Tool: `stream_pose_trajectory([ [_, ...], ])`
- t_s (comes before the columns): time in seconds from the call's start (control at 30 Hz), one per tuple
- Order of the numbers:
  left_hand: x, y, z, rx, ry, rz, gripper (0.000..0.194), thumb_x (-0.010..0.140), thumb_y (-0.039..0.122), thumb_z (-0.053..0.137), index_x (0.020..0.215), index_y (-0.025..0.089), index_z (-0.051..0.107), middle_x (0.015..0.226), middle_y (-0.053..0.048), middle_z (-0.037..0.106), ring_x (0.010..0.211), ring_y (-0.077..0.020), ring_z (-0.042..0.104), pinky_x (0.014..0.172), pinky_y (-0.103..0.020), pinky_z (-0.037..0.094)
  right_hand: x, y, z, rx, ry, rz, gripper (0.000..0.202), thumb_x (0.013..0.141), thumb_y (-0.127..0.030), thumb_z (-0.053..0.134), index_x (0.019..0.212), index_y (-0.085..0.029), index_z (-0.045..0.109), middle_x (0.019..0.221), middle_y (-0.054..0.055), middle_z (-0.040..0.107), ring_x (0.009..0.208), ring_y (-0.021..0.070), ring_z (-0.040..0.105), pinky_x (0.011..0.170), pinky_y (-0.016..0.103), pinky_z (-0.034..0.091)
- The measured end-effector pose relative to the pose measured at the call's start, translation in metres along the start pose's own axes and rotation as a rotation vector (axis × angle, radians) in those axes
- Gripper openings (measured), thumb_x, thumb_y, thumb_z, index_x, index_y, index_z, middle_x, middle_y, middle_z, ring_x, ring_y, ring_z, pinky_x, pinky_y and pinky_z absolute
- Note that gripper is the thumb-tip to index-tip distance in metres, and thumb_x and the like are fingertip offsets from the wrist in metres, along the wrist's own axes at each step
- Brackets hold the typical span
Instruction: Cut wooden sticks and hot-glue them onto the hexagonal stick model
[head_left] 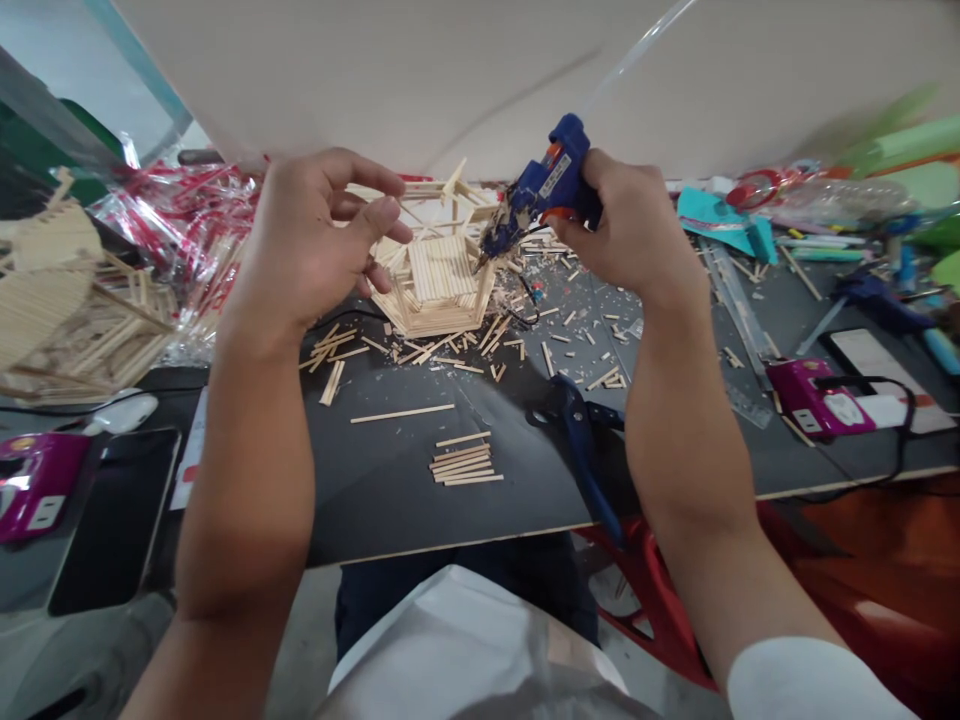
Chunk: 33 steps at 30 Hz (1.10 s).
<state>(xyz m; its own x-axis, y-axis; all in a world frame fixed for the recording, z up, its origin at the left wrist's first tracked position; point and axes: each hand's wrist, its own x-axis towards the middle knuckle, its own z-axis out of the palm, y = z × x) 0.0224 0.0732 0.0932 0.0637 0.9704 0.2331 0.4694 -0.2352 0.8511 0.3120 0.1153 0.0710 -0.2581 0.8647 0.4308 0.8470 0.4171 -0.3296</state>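
My right hand [626, 225] is wrapped round a blue hot glue gun [551, 185]. The gun's glue-crusted nozzle points down and left, at the edge of a model made of thin wooden sticks [442, 318]. This model has a many-sided base and a flat panel of sticks [441, 268] on top. Beside it on the left is my left hand [322, 225], its fingers bent and apart with nothing visible between them. Whether its fingertips touch the model I cannot tell. Nearer to me lies a small row of cut sticks [461, 465], with one longer stick [403, 413] behind it.
Blue cutting pliers [581, 450] lie by the table's front edge. Stick offcuts [480, 345] surround the model. A second stick model [82, 300], a dark phone [112, 520] and plastic-wrapped sticks [206, 230] are at left. At right are a purple power socket [817, 400] and another glue gun [881, 300].
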Motion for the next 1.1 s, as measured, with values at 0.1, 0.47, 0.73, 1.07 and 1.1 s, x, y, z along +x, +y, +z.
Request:
stream_pose_trajectory([
  [0.1,-0.0007,0.0042,0.0015,0.013,-0.025,0.012,0.016,0.096,0.031,0.074,0.111,0.024,0.073,0.098,-0.003,0.079,0.055,-0.0147,0.060,0.053,-0.035,0.046,0.0005,-0.0007,0.0003,-0.007,0.007,0.007,0.018,0.085,-0.042,0.067,0.098,-0.032,0.059,0.088,0.008,0.071,0.084,0.0340,0.063,0.070,0.043,0.044],
  [0.47,0.0003,0.0063,0.0042,0.045,-0.085,0.070,0.023,0.093,0.023,0.079,0.115,0.023,0.072,0.091,-0.003,0.071,0.059,-0.0148,0.062,0.058,-0.033,0.046,-0.0001,-0.0018,-0.0011,0.045,-0.007,-0.021,0.016,0.090,-0.025,0.062,0.100,-0.028,0.051,0.089,0.003,0.064,0.074,0.0192,0.045,0.073,0.032,0.036],
  [0.73,-0.0004,0.0045,0.0020,0.031,-0.100,0.071,0.027,0.092,0.028,0.081,0.117,0.023,0.073,0.094,-0.005,0.072,0.062,-0.0155,0.063,0.056,-0.031,0.045,0.0013,-0.0013,0.0008,0.029,-0.007,-0.021,0.017,0.090,-0.024,0.061,0.101,-0.028,0.048,0.086,0.002,0.060,0.073,0.0194,0.042,0.074,0.032,0.035],
  [1.07,0.0007,0.0044,0.0029,0.059,-0.113,0.066,0.026,0.092,0.026,0.078,0.118,0.024,0.072,0.090,-0.004,0.071,0.060,-0.0160,0.064,0.054,-0.032,0.045,0.0036,0.0018,0.0049,0.020,0.030,-0.028,0.018,0.091,-0.024,0.059,0.109,-0.029,0.056,0.104,0.008,0.071,0.088,0.0247,0.055,0.080,0.034,0.041],
  [1.1,0.0007,0.0038,0.0028,0.067,-0.115,0.070,0.027,0.093,0.027,0.078,0.119,0.024,0.072,0.089,-0.004,0.072,0.061,-0.0166,0.065,0.055,-0.033,0.046,0.0039,0.0019,0.0053,0.019,0.033,-0.021,0.019,0.091,-0.025,0.059,0.109,-0.029,0.057,0.105,0.009,0.072,0.089,0.0258,0.056,0.081,0.034,0.041],
])
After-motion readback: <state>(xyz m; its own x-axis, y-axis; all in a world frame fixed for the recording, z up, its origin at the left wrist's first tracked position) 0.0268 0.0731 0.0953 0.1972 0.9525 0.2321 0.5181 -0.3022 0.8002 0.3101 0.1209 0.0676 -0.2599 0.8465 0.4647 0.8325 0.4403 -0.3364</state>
